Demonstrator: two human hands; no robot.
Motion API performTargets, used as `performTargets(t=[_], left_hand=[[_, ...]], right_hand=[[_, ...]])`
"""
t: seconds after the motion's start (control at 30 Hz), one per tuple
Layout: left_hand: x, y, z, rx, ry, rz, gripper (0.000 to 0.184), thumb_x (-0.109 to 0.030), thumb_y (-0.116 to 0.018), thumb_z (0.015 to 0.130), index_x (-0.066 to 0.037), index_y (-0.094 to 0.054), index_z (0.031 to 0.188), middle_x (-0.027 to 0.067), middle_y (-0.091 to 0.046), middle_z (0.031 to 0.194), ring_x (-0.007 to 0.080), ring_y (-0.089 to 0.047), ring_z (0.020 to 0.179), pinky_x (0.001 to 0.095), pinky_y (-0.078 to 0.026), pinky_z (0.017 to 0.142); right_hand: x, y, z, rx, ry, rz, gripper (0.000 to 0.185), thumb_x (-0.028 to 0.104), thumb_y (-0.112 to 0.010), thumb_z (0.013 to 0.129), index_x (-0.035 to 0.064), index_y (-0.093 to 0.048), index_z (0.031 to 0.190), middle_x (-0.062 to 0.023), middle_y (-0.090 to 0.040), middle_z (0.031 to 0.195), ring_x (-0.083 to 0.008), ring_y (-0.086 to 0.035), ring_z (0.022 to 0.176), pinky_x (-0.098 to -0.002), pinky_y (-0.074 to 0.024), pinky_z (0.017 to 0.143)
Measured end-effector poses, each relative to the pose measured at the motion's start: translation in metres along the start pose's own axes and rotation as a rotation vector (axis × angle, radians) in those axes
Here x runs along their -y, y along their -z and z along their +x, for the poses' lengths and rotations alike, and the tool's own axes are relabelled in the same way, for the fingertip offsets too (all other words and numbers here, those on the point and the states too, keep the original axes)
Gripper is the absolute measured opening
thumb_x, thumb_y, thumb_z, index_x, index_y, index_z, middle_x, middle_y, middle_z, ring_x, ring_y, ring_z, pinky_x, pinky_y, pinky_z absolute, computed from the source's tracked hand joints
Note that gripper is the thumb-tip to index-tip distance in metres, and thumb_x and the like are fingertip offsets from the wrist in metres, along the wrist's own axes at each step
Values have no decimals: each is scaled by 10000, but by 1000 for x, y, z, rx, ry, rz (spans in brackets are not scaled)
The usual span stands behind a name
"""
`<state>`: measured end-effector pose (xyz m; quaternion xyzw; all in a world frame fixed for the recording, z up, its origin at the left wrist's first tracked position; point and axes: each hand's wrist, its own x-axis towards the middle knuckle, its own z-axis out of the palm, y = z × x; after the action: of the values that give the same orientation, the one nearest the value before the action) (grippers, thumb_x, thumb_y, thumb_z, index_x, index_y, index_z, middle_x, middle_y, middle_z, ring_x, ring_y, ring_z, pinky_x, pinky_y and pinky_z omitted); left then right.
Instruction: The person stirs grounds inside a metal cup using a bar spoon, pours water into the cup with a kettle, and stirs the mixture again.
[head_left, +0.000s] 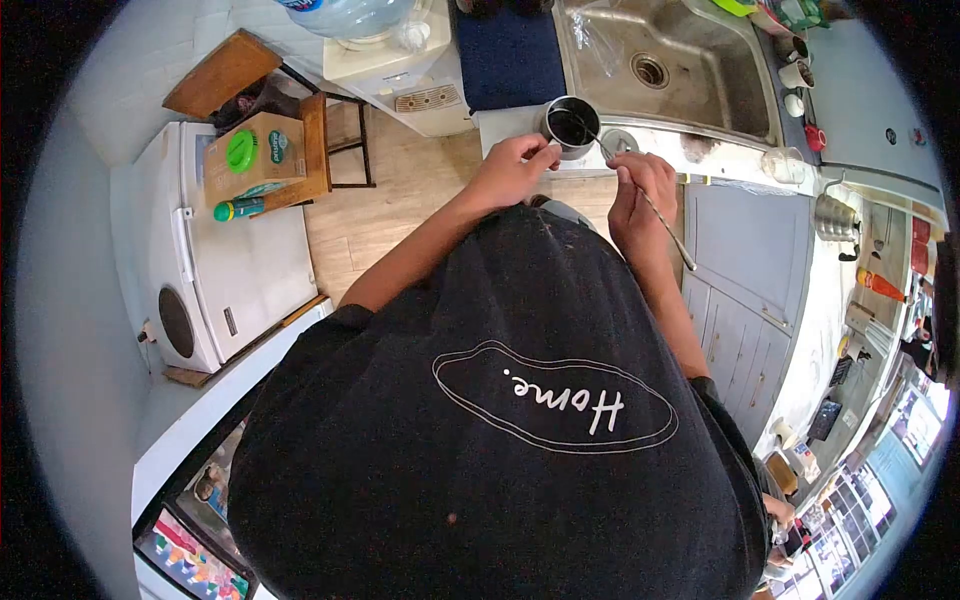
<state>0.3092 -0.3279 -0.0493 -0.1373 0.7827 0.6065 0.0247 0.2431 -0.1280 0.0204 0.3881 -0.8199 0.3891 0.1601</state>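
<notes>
While right hand (643, 192) grips spoon (670, 233), cup (577, 152) stands — just beside left hand (518, 168)

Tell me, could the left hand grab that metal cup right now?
Probably yes: the left hand is close beside the metal cup, with nothing visible between them; I can't tell if they touch.

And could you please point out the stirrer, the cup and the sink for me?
Stirrer (665, 226): head view, on its handle.
Cup (577, 153): head view, on its outer wall.
Sink (706, 82): head view, on its basin floor.
</notes>
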Motion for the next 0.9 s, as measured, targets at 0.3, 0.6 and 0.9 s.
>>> performTargets(t=[0.3, 0.6, 0.9], left_hand=[[-6, 2, 1, 66, 57, 22, 346, -343, -592, 1020, -29, -713, 941, 50, -716, 886, 132, -615, 822, 319, -484, 787], [-10, 5, 2, 44, 96, 26, 350, -337, -606, 992, -16, -715, 906, 97, -725, 846, 171, -656, 773, 345, -514, 772], [0, 0, 4, 24, 34, 2, 371, -349, -614, 992, -1, -712, 915, 99, -732, 861, 184, -666, 782, 352, -516, 761]], right_hand=[[-4, -3, -4, -21, -22, -48, 83, 33, -667, 899, 79, -630, 957, -78, -696, 931, -301, -655, 910, -439, -458, 924], [-5, -3, -1, 1, 40, -4, 106, 14, -673, 882, 73, -627, 957, -81, -700, 936, -306, -649, 908, -444, -455, 907], [-4, 4, -3, 45, -37, -20, 84, 36, -594, 953, 68, -668, 974, -95, -721, 991, -332, -639, 994, -424, -479, 927]])
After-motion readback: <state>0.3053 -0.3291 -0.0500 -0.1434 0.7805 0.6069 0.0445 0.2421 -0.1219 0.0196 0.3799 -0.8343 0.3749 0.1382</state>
